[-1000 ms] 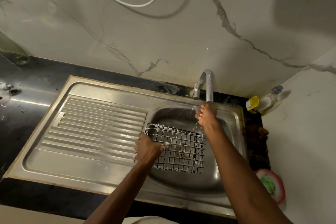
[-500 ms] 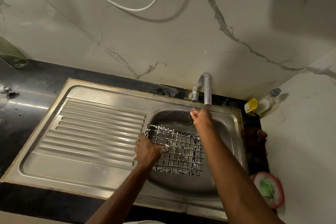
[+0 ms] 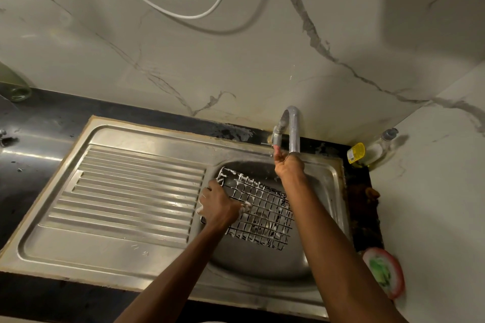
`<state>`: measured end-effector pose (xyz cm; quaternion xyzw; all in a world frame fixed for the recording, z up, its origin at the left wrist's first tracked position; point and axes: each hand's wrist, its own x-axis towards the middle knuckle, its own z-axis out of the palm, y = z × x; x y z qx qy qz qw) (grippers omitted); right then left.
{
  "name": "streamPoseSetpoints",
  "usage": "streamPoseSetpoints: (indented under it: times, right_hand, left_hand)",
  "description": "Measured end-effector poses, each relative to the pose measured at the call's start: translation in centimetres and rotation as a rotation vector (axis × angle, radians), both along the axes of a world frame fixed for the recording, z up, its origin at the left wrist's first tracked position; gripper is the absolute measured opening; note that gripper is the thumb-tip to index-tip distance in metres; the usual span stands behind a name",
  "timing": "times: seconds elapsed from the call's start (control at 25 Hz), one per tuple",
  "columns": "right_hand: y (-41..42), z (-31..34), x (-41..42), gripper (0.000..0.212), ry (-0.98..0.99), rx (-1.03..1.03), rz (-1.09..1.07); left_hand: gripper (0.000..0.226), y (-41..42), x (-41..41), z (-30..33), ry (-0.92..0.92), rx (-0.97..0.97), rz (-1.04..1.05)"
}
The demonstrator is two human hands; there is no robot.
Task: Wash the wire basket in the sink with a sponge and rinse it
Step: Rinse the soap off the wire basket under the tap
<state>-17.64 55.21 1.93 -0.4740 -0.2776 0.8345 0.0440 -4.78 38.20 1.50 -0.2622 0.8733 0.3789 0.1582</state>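
Right hand [image 3: 284, 165] has gone from under the spout up to the tap [image 3: 291, 128] valve, fingers pinching it, while left hand [image 3: 219, 206] grips the still-soapy wire basket [image 3: 265, 214] in the sink [image 3: 262, 265] below the tap, so scrubbing looks done, rinsing left.

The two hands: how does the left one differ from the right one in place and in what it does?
The left hand is low at the sink's left edge and grips the rim of the wire basket; the right hand is raised to the tap, away from the basket. White foam clings to the left hand's fingers; the right hand shows none. Both are bare, and both reach over the basin.
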Motion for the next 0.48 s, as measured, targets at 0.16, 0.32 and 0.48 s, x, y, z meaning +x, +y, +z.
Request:
streamPoseSetpoints:
  times: [0.16, 0.32, 0.48]
  right_hand:
    - [0.1, -0.1, -0.4, 0.015, -0.080, 0.151, 0.050]
    - [-0.9, 0.2, -0.3, 0.027, -0.101, 0.321, 0.236]
    - [0.7, -0.2, 1.5, 0.006, 0.001, 0.524, 0.756]
  left_hand:
    - [0.102, 0.2, 0.2, 0.2, 0.014, -0.029, -0.058]
    - [0.109, 0.7, -0.3, 0.0, 0.049, -0.079, -0.174]
    - [0.119, 1.1, -2.8, 0.7, 0.184, -0.198, -0.534]
